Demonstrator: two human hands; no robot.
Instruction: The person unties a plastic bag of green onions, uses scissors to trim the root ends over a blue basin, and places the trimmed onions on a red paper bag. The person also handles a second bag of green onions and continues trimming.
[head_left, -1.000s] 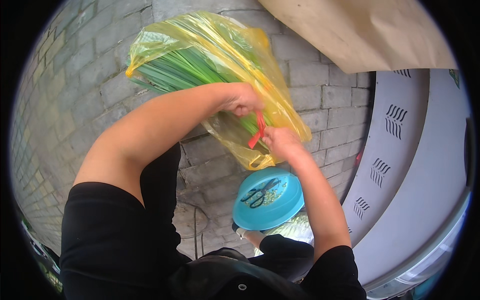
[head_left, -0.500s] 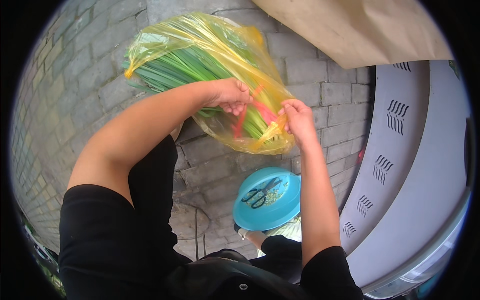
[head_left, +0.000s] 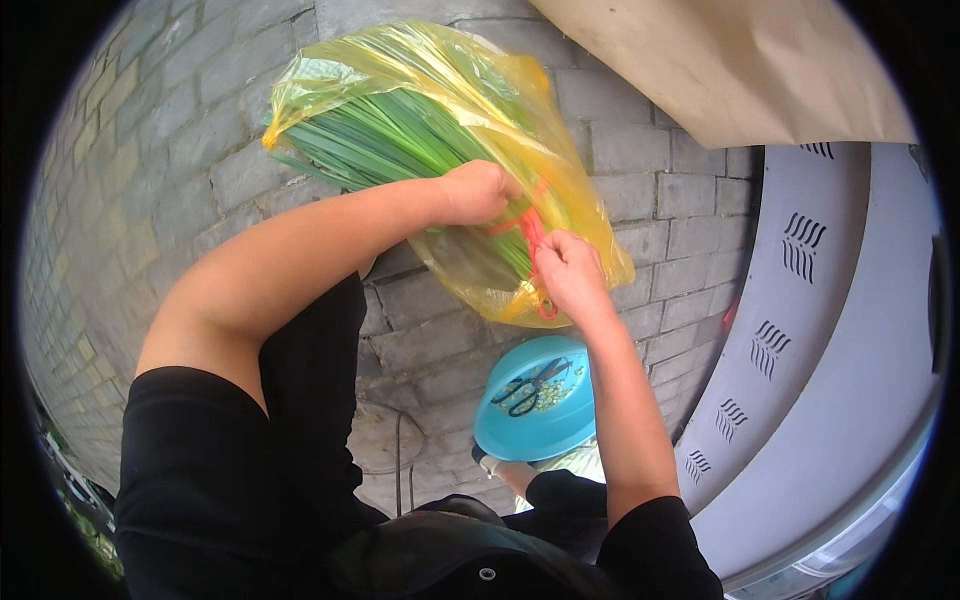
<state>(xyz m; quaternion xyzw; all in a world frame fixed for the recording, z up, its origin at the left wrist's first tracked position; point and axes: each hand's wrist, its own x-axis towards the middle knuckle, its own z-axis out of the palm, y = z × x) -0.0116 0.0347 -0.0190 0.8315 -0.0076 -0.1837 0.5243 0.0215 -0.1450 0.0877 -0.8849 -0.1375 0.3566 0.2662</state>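
Red ribbon [head_left: 532,228] in right grip [head_left: 572,272]; left grip [head_left: 481,191] unclear

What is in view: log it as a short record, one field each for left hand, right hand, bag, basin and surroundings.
Left hand: curled over the greens, beside the red tie; fingertips hidden
Right hand: closed on the tie, red showing above and below it
Bag: yellow, see-through, lying open around long greens
Basin: blue, holding dark scissors and small chopped bits
Surroundings: grey paving, brown sheet, grey vented panel
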